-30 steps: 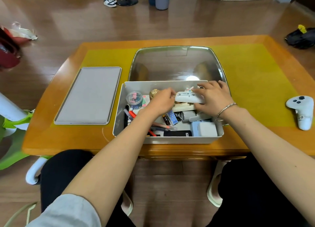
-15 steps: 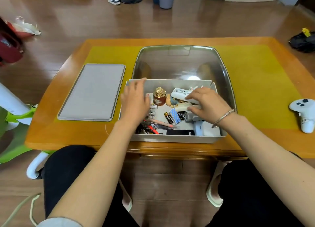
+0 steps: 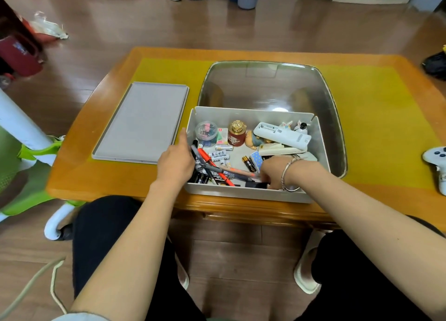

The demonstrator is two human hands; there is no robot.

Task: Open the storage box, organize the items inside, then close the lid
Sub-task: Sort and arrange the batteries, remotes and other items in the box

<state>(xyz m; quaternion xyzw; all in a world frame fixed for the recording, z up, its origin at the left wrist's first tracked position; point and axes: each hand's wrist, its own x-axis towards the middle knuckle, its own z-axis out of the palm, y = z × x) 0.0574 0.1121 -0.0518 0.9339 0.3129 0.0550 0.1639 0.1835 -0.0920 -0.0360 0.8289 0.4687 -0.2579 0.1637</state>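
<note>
The open white storage box stands at the table's near edge. Its flat grey lid lies to the left. Inside are pens and markers, batteries, a clear tub of clips, a red jar with a gold cap, a white remote and a blue card pack. My left hand grips the box's left wall, thumb outside and fingers inside by the pens. My right hand reaches into the near right corner with bent fingers on a black flat item; its grip is hidden.
A grey glass inset lies behind the box on the yellow mat. A white game controller rests at the table's right edge. A green and white chair stands to the left. My knees are under the near edge.
My left hand slid from over the box's left half to its left wall. My right hand left the remote and moved down to the near right corner.
</note>
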